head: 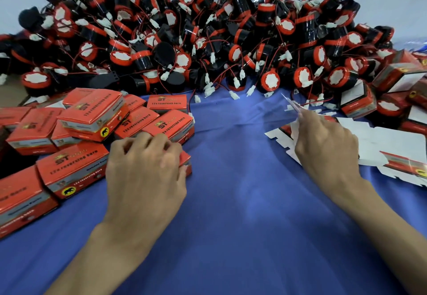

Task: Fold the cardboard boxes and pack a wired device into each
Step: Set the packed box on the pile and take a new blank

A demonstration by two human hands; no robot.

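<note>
Blue cloth (231,190) covers the table, with wired devices (208,40) heaped at twelve o'clock. My left hand (147,162) curls over a closed box (186,165), to park it among the packed boxes (92,114) at nine. My right hand (323,142) pinches a flat blank (294,132) at three, probably to fold next.

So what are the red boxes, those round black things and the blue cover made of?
Boxes: thin printed card, glossy red outside and plain white inside, as the flat blanks show. Devices: probably hard plastic, with shiny black bodies and red rims. Cloth: woven fabric by the look of it, matte and softly creased.
</note>
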